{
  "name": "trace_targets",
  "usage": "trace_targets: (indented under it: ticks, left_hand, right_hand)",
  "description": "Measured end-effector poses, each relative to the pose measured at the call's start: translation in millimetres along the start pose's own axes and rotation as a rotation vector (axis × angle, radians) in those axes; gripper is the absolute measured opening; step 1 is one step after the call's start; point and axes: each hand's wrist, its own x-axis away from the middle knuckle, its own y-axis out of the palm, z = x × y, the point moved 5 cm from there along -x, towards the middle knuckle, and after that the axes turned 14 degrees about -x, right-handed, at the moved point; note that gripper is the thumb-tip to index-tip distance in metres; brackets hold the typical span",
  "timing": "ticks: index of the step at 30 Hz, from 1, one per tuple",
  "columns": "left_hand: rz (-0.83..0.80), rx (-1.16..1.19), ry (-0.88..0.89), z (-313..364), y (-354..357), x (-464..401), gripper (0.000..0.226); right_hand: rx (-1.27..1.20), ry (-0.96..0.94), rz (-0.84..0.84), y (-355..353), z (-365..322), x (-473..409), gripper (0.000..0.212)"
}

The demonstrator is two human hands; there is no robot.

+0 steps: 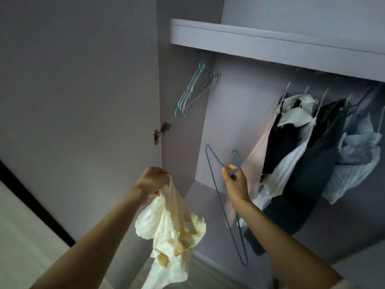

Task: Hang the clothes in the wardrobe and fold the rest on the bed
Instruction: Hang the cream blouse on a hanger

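Note:
My left hand (153, 181) grips the top of a cream garment with yellow-orange print (170, 236), which dangles crumpled below it. My right hand (235, 181) pinches a blue wire hanger (216, 184) near its hook, so the hanger hangs tilted with its long bar slanting down to the lower right. Both hands are raised in front of the open wardrobe (239, 38), apart from each other. The garment and the hanger are not touching.
Several empty hangers (194, 90) hang at the left end of the rail under the wardrobe shelf. Several garments (312, 153), pink, white, dark and striped, hang at the right. The wardrobe door (83, 101) stands open on the left, hinge (161, 132) showing.

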Motion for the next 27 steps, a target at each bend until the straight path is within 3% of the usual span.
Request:
trace_targets:
  ticks: [4,8,12,16,18,21,24,27]
  left_hand:
    - [0.236,-0.237,0.048,5,-15,14,0.010]
    - [0.293,-0.246,0.033,16,-21,21,0.011]
    - [0.210,-0.206,0.236,38,-23,29,0.023]
    - [0.053,-0.108,0.435,60,-31,52,0.030]
    - [0.076,-0.095,0.460,68,-42,59,0.029]
    - [0.293,-0.213,0.419,71,-70,58,0.026]
    - [0.512,-0.438,0.253,60,-89,51,0.027]
    - [0.678,-0.547,0.116,47,-94,50,0.024]
  right_hand:
    - [-0.141,-0.144,0.078,-3,-12,13,0.019]
    - [-0.489,0.031,0.099,6,-29,3,0.036]
    - [-0.706,0.210,0.155,23,-36,-8,0.051]
    - [-0.963,0.354,0.085,56,-26,-17,0.048]
    - [-0.977,0.430,0.077,69,-16,-17,0.045]
    - [-0.923,0.453,0.129,76,-11,-20,0.040]
    - [-0.836,0.331,0.134,74,-29,-29,0.043]
    - [-0.834,0.273,0.051,80,-50,-35,0.047]
